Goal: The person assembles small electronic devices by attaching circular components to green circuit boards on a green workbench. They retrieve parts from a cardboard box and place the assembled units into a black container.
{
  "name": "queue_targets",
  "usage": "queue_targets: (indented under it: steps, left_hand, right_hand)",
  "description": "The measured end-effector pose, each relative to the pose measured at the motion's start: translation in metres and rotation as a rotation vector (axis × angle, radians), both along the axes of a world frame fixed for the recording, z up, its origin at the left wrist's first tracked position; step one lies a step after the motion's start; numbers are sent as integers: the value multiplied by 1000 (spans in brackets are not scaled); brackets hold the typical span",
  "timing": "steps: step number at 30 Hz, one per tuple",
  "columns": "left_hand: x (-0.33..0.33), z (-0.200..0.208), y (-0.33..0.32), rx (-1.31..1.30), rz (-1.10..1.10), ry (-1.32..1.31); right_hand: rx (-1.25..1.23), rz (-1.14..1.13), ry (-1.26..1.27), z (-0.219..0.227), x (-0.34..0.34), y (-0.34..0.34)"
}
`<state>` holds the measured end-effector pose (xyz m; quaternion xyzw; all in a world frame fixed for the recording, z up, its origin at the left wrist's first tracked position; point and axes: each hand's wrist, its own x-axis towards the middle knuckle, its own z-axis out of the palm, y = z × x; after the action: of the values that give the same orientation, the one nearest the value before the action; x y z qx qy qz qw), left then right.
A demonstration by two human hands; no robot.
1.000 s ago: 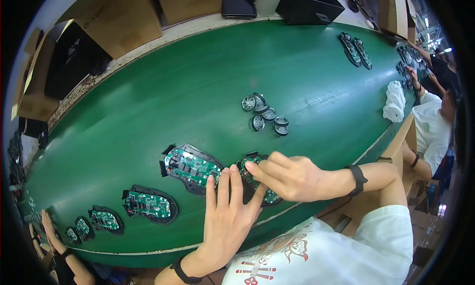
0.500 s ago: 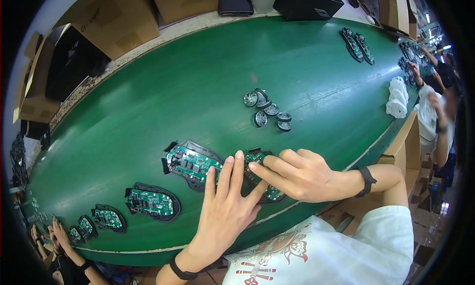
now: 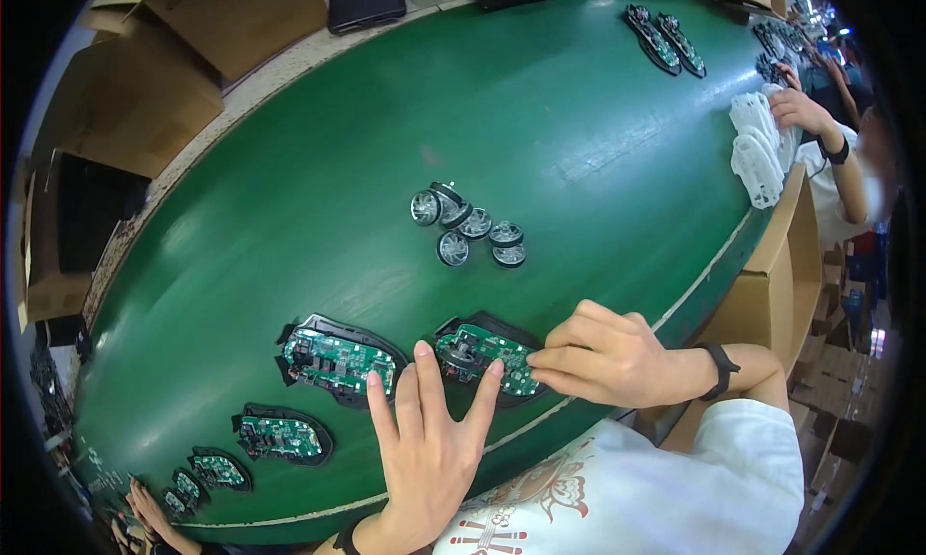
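Observation:
A black shell with a green circuit board (image 3: 502, 353) lies before me, and a dark round part (image 3: 463, 351) sits on the board's left portion. My left hand (image 3: 427, 459) is open, its fingers spread; the thumb touches the board's near edge and the other fingertips reach between this unit and its neighbour. At the board's right end, my right hand (image 3: 617, 359) is closed with fingertips pinched together; whatever they hold is hidden. To the left lies a second black shell with a green board (image 3: 338, 360), close to my left index finger.
Several black-rimmed clear wheels (image 3: 452, 248) lie beyond my hands on the green table (image 3: 318, 208). More board units (image 3: 280, 436) run along the left. Two narrow board units (image 3: 666, 42) lie far right, with white shells (image 3: 757, 160) handled by a co-worker (image 3: 830, 145). A cardboard box (image 3: 772, 275) stands at right.
The view has shifted. My right hand has moved from over the board's middle to its right end, and my left hand has drawn back slightly. The co-worker's hand is now at the white shells.

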<state>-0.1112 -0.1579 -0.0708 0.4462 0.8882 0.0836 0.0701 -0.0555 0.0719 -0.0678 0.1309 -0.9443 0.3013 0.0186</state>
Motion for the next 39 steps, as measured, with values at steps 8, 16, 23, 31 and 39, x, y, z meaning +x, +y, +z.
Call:
queue_targets:
  steps: [8, 16, 23, 31, 39]
  left_hand:
    - [-4, -2, 1, 53, -1, -28]
    - [-1, 4, 6, 1, -5, 72]
    - [0, 4, 6, -98, -35, 122]
    - [-3, 4, 5, -16, -28, 37]
    - [-7, 2, 4, -24, -44, 38]
  right_hand:
    - [38, -36, 82, -9, 2, -16]
    - [304, -111, 157, -7, 0, -34]
    - [255, -157, 112, -9, -4, -36]
    - [166, -228, 94, -11, -6, -40]
    - [-14, -240, -84, 8, 0, -23]
